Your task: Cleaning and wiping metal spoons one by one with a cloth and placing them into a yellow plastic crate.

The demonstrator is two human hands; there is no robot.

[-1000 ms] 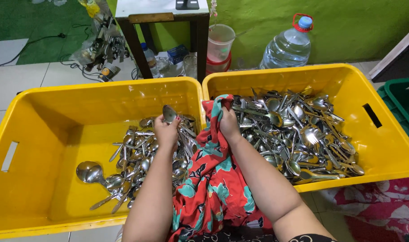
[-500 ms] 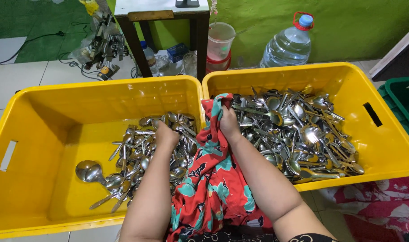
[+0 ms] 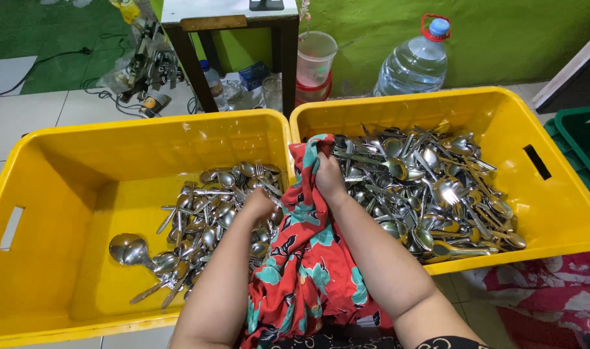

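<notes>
While right hand grips cloth — left hand (among spoons).

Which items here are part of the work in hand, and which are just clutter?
In use:
left hand
right hand
red floral cloth
cutlery pile
wiped cutlery
left yellow crate
right yellow crate

Lying about:
water jug
plastic cup
small bottle
green crate

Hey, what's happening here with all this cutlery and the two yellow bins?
A person sits over two yellow crates of metal spoons and forks. The left hand rests on the cutlery pile in the left crate. The right hand grips a red floral cloth draped over the divide, at the edge of the fuller right crate.
</notes>
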